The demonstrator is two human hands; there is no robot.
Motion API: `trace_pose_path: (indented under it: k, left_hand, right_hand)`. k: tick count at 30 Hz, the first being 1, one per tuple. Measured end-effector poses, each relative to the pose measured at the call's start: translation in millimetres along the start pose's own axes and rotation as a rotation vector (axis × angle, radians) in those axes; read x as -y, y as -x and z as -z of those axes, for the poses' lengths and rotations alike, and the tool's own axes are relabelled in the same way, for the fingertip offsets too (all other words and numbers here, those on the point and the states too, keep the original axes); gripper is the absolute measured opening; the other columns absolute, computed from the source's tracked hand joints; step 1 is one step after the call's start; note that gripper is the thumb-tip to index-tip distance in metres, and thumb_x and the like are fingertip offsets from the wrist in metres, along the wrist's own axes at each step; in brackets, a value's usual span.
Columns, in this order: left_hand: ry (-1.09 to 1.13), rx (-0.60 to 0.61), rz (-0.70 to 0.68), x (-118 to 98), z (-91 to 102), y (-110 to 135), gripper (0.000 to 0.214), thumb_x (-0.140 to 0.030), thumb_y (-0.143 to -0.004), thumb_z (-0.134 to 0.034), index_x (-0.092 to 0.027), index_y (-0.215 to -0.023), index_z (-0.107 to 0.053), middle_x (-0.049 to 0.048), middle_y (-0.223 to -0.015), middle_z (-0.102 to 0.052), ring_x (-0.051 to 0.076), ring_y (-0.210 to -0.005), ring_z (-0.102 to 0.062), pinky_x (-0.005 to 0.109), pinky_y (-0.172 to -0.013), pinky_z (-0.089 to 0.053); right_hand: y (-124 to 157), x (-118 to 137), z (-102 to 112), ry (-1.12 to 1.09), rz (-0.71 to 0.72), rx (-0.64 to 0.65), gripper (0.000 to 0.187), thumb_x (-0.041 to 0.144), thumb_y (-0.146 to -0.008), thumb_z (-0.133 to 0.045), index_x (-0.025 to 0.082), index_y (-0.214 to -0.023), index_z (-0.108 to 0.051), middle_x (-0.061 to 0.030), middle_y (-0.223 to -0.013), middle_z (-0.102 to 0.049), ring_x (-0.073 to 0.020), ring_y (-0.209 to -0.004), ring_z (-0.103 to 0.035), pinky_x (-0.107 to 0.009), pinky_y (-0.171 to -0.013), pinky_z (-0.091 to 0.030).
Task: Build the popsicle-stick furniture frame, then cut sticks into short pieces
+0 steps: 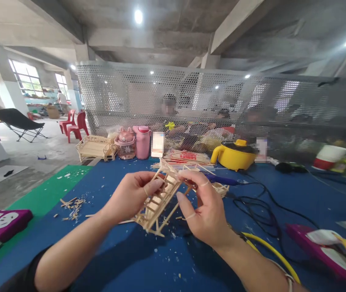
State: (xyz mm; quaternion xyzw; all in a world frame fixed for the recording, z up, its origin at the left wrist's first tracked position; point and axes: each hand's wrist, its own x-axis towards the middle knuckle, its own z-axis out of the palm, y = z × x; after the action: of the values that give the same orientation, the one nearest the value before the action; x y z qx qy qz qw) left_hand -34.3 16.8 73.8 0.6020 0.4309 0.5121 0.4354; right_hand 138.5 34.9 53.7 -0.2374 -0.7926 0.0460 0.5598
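Bare forearms are coming into the frame from its lower left and lower right corners, above a blue counter (161,269). At the centre of the frame, the left hand (133,194) is gripping a stick frame (160,207), its thumb pressing on the near side and its other fingers curling behind. This light wooden piece is tilting, its top leaning toward the right hand (206,202). That hand's index finger is bending over the upper end while its thumb is pointing at the edge, apart from the index finger; whether these fingers are clasping anything, I cannot tell.

Left of centre, wood scraps (73,206) are lying scattered. Farther up, a second stick structure (95,148) is standing beside a pink bottle (143,142) and a clear jar (126,148). Loose sticks (187,156) are lying in a heap at upper centre, just left of a yellow pot (236,156). Black cables (260,205) are looping across the right side, and a yellow hose (272,247) is curving through the lower right.
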Motion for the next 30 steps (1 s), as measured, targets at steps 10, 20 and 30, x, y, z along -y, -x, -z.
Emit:
trace_pose_path:
  k: [10,20,30]
  left_hand:
    - [-0.915,0.446,-0.134,-43.8,6.1,-65.1,0.024,-0.029,-0.071,-0.057,-0.018,-0.050,-0.060,-0.0026,-0.043,-0.043,0.009,-0.042,-0.030,0.024,-0.044,-0.021]
    - [-0.940,0.493,-0.073,-29.5,-19.6,-66.8,0.020,-0.031,-0.072,-0.055,-0.017,-0.062,-0.066,0.0008,-0.052,-0.057,0.010,-0.045,-0.043,0.022,-0.045,-0.026]
    - [-0.828,0.709,0.140,-36.5,-14.7,-67.8,0.022,-0.034,-0.076,-0.051,-0.016,-0.079,-0.065,0.0035,-0.076,-0.066,0.013,-0.067,-0.055,0.023,-0.063,-0.040]
  right_hand:
    - [23.5,-46.2,-7.7,-0.208,-0.297,0.024,0.060,0.001,-0.062,-0.043,0.020,-0.119,-0.041,-0.0046,-0.094,-0.054,-0.0154,-0.087,-0.055,-0.037,-0.085,-0.047]
    - [15.6,-41.8,3.9,0.287,-0.046,-0.122,0.013,0.025,-0.078,-0.058,0.019,-0.086,-0.066,-0.0026,-0.073,-0.054,-0.0164,-0.072,-0.052,-0.033,-0.070,-0.044]
    - [14.6,-42.3,1.9,0.393,0.008,-0.006,0.016,0.027,-0.082,-0.055,0.020,-0.080,-0.070,-0.0023,-0.064,-0.060,-0.0160,-0.069,-0.055,-0.029,-0.068,-0.042]
